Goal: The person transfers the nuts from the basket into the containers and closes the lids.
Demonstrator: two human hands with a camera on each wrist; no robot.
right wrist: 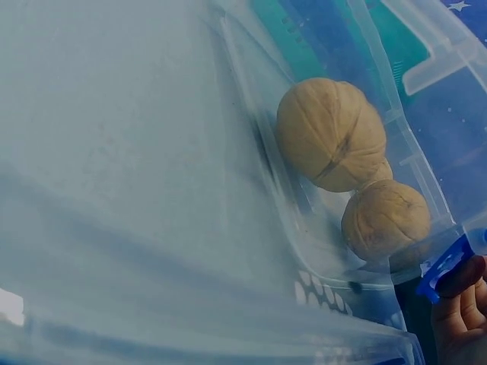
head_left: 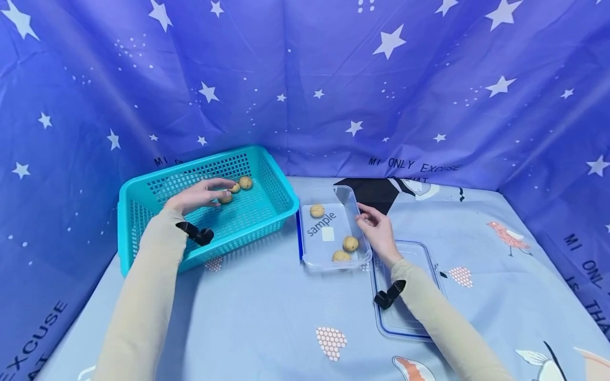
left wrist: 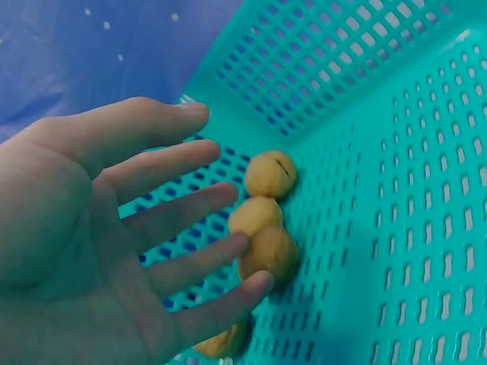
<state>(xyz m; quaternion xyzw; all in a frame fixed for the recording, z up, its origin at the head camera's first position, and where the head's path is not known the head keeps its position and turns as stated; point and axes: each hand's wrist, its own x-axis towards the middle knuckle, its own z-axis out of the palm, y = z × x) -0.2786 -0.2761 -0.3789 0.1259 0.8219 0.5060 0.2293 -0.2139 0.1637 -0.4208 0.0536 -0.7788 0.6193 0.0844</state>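
My left hand [head_left: 201,194] reaches into the turquoise basket [head_left: 281,185], its fingers spread over several walnuts [head_left: 245,182]. In the left wrist view these walnuts [left wrist: 270,175] lie in a row by the basket wall, and one is partly hidden below the little finger. Nothing sits in that palm. My right hand [head_left: 376,228] holds the right side of a clear plastic container [head_left: 310,254], by a blue clip [right wrist: 449,266] in the right wrist view. Three walnuts [head_left: 350,244] lie inside the container, around a printed word "sample".
A clear lid [head_left: 405,323] with a blue rim lies beneath my right forearm. Basket and container stand side by side on a light blue patterned cloth [head_left: 248,317]. Blue curtains [head_left: 324,95] with stars rise behind and at both sides.
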